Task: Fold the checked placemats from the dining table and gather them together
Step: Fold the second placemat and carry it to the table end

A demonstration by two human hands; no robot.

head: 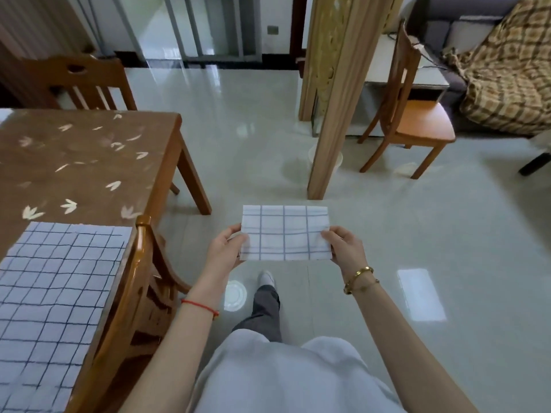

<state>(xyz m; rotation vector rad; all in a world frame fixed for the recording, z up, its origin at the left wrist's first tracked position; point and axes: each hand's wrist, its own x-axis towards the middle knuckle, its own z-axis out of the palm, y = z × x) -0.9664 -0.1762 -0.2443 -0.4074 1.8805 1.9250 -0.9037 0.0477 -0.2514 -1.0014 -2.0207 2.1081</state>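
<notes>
A folded white placemat with blue checks (285, 234) hangs in the air over the floor, to the right of the dining table. My left hand (226, 248) pinches its left edge and my right hand (346, 245) pinches its right edge. A second checked placemat (56, 293) lies unfolded and flat on the near part of the brown dining table (89, 162), far to the left of both hands.
A wooden chair (143, 281) is tucked against the table's right side, close to my left arm. Another chair (89, 81) stands at the table's far end. A wooden pillar (331, 120) and a third chair (411, 120) stand ahead, with a sofa (507, 70) at the far right.
</notes>
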